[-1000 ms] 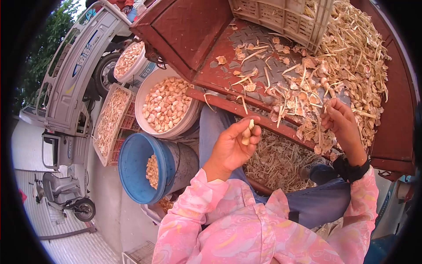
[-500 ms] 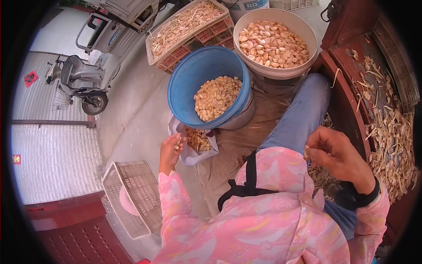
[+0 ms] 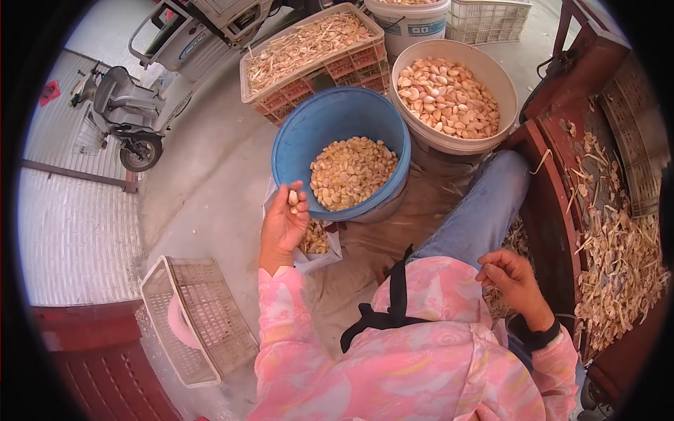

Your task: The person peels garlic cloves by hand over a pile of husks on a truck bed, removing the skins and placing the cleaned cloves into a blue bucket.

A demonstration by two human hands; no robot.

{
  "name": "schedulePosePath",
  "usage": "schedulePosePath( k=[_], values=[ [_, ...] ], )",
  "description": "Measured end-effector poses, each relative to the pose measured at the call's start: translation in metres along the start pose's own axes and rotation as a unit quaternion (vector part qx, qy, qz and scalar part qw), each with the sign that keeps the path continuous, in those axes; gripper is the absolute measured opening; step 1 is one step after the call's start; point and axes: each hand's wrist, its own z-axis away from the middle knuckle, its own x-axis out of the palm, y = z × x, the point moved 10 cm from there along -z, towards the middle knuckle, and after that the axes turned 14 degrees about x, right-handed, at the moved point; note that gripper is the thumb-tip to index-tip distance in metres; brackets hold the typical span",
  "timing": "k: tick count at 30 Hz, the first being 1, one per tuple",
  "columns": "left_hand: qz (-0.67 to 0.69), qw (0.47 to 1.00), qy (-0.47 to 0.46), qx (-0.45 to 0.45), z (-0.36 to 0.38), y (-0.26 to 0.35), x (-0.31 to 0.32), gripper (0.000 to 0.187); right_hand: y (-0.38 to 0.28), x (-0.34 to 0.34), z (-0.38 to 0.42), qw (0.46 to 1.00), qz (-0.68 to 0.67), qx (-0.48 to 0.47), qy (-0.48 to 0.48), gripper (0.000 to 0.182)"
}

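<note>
My left hand (image 3: 284, 226) is closed on pale garlic cloves (image 3: 293, 199) held at its fingertips, beside the near left rim of a blue bucket (image 3: 340, 105). Peeled cloves (image 3: 352, 172) lie in the bottom of that bucket. Below its rim, partly behind my left hand, a white bag (image 3: 330, 256) holds yellowish pieces. My right hand (image 3: 511, 277) is over my lap near the blue jeans, thumb and fingers pinched together; whether anything small is between them is hidden. A white bucket (image 3: 510, 81) of pinkish unpeeled cloves (image 3: 449, 98) stands behind and to the right.
Crates of dry stalks (image 3: 312, 49) stand behind the blue bucket, with another white bucket (image 3: 414, 29) beside them. A plastic basket (image 3: 210, 309) lies at the left. Husks (image 3: 614, 274) cover a red surface at the right. A scooter (image 3: 126, 116) is parked far left.
My left hand has risen toward the blue bucket's rim with the cloves in it. My right hand has moved down toward my lap, its fingers drawn together. The camera view has shifted slightly.
</note>
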Motion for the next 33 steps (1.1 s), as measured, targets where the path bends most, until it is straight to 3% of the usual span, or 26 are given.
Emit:
schedulePosePath(
  k=[4, 6, 7, 8, 9, 10, 12, 15, 17, 19, 20, 21, 24, 28, 32, 33],
  values=[
    [-0.041, 0.996, -0.057, -0.046, -0.037, -0.041, 0.055, 0.033, -0.013, -0.047, 0.052, 0.996, 0.027, -0.046, 0.073, 0.016],
    [-0.311, 0.949, -0.028, 0.034, -0.057, -0.04, 0.056, 0.037, -0.024, -0.085, 0.091, 0.983, 0.076, -0.075, 0.151, 0.014],
    [-0.462, 0.882, -0.066, 0.065, -0.063, -0.044, 0.071, 0.039, -0.026, -0.106, 0.114, 0.973, 0.084, -0.094, 0.193, 0.013],
    [-0.71, 0.657, -0.139, 0.213, -0.075, -0.035, 0.091, 0.041, -0.031, -0.127, 0.141, 0.948, 0.143, -0.121, 0.256, 0.013],
    [-0.8, 0.484, -0.193, 0.298, -0.066, -0.042, 0.131, 0.04, -0.031, -0.149, 0.165, 0.916, 0.187, -0.143, 0.326, 0.012],
    [-0.744, 0.539, -0.223, 0.325, -0.055, -0.059, 0.169, 0.035, -0.019, -0.177, 0.19, 0.891, 0.187, -0.106, 0.4, 0.012],
    [-0.571, 0.723, -0.329, 0.205, -0.032, -0.119, 0.245, 0.031, 0.002, -0.224, 0.224, 0.844, 0.186, -0.042, 0.501, 0.011],
    [-0.453, 0.695, -0.529, 0.178, 0.054, -0.22, 0.374, 0.025, 0.035, -0.284, 0.264, 0.775, 0.213, 0.02, 0.595, 0.011],
    [-0.418, 0.625, -0.635, 0.176, 0.115, -0.283, 0.435, 0.024, 0.05, -0.311, 0.275, 0.744, 0.211, 0.012, 0.634, 0.012],
    [-0.381, 0.567, -0.709, 0.173, 0.158, -0.347, 0.465, 0.028, 0.038, -0.318, 0.263, 0.713, 0.265, -0.043, 0.648, 0.013],
    [-0.388, 0.526, -0.722, 0.227, 0.176, -0.371, 0.475, 0.029, 0.029, -0.318, 0.256, 0.696, 0.291, -0.07, 0.653, 0.014],
    [-0.393, 0.483, -0.73, 0.28, 0.192, -0.39, 0.479, 0.03, 0.024, -0.32, 0.245, 0.689, 0.313, -0.061, 0.651, 0.016],
    [-0.473, 0.356, -0.763, 0.26, 0.218, -0.431, 0.462, 0.032, 0.023, -0.326, 0.223, 0.675, 0.357, -0.02, 0.645, 0.018],
    [-0.454, 0.431, -0.743, 0.235, 0.205, -0.423, 0.464, 0.03, 0.036, -0.338, 0.217, 0.717, 0.334, -0.02, 0.611, 0.018],
    [-0.415, 0.61, -0.674, 0.037, 0.189, -0.439, 0.459, 0.035, 0.034, -0.33, 0.221, 0.761, 0.258, -0.064, 0.592, 0.017],
    [-0.407, 0.595, -0.689, 0.074, 0.194, -0.446, 0.457, 0.038, 0.037, -0.327, 0.219, 0.79, 0.204, -0.069, 0.574, 0.016]
  ],
)
